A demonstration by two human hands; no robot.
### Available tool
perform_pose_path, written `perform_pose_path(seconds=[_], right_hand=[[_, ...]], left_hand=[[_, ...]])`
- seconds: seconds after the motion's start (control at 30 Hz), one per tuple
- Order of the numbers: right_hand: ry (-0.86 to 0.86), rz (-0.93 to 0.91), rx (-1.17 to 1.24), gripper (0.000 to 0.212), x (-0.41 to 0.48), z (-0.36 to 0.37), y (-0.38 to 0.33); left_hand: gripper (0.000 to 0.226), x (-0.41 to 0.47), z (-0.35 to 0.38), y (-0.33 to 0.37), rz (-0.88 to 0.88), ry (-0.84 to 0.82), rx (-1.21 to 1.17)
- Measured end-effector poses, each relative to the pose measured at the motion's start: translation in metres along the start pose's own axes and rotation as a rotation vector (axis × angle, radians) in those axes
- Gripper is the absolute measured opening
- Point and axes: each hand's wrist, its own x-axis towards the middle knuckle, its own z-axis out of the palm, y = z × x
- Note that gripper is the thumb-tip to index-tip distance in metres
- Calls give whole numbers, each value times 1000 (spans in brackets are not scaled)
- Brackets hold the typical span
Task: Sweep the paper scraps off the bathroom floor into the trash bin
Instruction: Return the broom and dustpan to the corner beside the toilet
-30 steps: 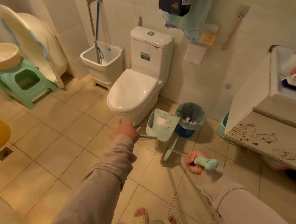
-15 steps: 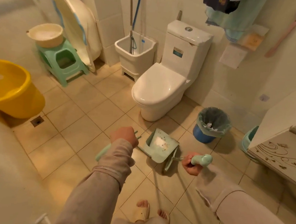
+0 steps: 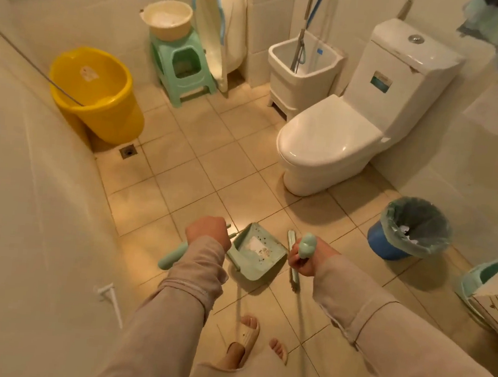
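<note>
My left hand point(image 3: 207, 233) is closed around the mint-green handle of the dustpan point(image 3: 257, 251), whose tray hangs just above the tiled floor with small specks and a pale patch inside. My right hand point(image 3: 308, 259) grips the mint-green top of the broom point(image 3: 292, 262); its narrow brush head points down beside the dustpan's right edge. The blue trash bin point(image 3: 411, 229), lined with a grey-green bag, stands to the right of both hands and holds white paper scraps. I see no loose scraps on the visible floor.
A white toilet point(image 3: 331, 141) stands behind the dustpan, with a white mop sink point(image 3: 302, 68) to its left. A yellow bucket point(image 3: 95, 94) and green stool point(image 3: 183, 63) sit at the far left. A cabinet point(image 3: 497, 309) juts in at right. My sandalled feet point(image 3: 245, 337) are below.
The view has swung left and downward. The dustpan and broom have come away from the trash bin toward me; the bin now sits farther right. Both hands keep their grips.
</note>
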Motion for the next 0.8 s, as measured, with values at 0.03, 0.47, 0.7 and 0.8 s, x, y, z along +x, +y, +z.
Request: perform_pose_path(seconds=[0.03,0.47,0.7,0.8], right_hand=[[-11,14,-23,29,1,8,1],[-131,5,-191,51,2,80,2],[-150,46,-157,34,10,131,2],[-133,30,-123,35,13,174,-13]], left_hand=[[22,-1,3,-4,-14,-3,0],[22,6,8,-62,-130,18,12],[22,41,-3,-93,-63,39,41],[23,72,-27,-114,-27,77,44]])
